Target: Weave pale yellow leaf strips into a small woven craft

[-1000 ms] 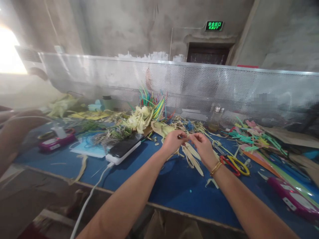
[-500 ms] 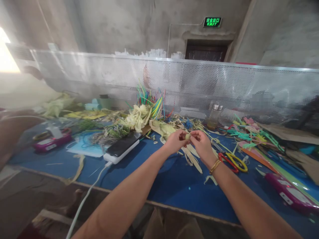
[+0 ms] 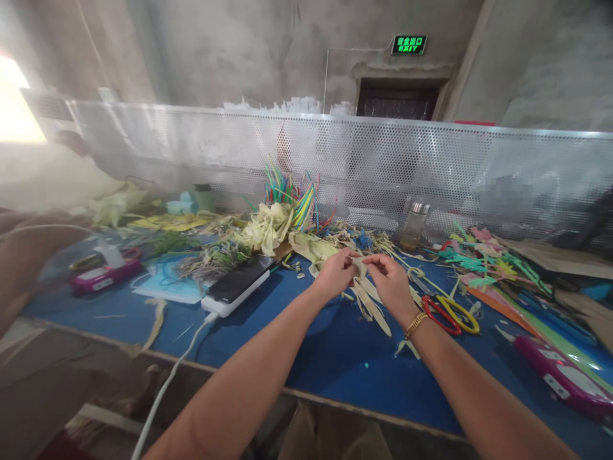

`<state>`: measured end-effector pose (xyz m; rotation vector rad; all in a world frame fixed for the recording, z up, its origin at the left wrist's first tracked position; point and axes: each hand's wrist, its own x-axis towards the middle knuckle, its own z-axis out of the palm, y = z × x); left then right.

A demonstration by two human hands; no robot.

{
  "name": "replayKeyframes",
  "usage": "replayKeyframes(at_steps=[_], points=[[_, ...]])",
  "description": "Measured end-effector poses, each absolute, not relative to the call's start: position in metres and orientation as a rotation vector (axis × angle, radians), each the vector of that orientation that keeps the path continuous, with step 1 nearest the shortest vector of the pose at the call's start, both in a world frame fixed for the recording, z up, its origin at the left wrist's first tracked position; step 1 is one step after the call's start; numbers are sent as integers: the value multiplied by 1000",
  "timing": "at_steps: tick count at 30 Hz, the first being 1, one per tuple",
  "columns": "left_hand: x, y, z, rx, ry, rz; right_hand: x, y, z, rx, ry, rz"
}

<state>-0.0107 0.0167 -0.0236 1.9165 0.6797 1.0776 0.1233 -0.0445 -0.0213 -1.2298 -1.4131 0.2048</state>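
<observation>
Above the table, a pale yellow-green strip of dried husk spans the small gap between my two hands. My left hand is closed round its left part, fingers curled. Thumb and forefinger of my right hand pinch its right edge. Behind and below the hands lie more long pale husk strips on the blue tabletop. Scissors with one red and one yellow handle rest just right of my right wrist.
A phone lies on a white power bank with a cable. Husks and coloured stems are heaped behind. A glass bottle stands near the perforated screen. Purple devices lie at both sides. Another person's arm is at left.
The husk piece, earlier a small compact bit between touching fingertips, now shows wider and spread out. My right fingers have moved slightly apart from the left hand.
</observation>
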Motion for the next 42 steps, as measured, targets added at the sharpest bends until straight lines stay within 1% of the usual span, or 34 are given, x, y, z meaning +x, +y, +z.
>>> replayKeyframes(at_steps=[10,20,29,37,42], points=[[-12,9,-21,2006,644,1054,131,-35,-29,-1295,-1382,58],[-15,10,-19,2051,701,1025,138,-33,-34,-1306,-1357,156],[-12,17,-25,1981,715,1082,136,-36,-30,-1284,-1398,205],[-14,21,-25,1968,669,1033,136,-39,-28,-1277,-1436,188],[-14,23,-27,2020,669,1064,133,-40,-26,-1289,-1414,184]])
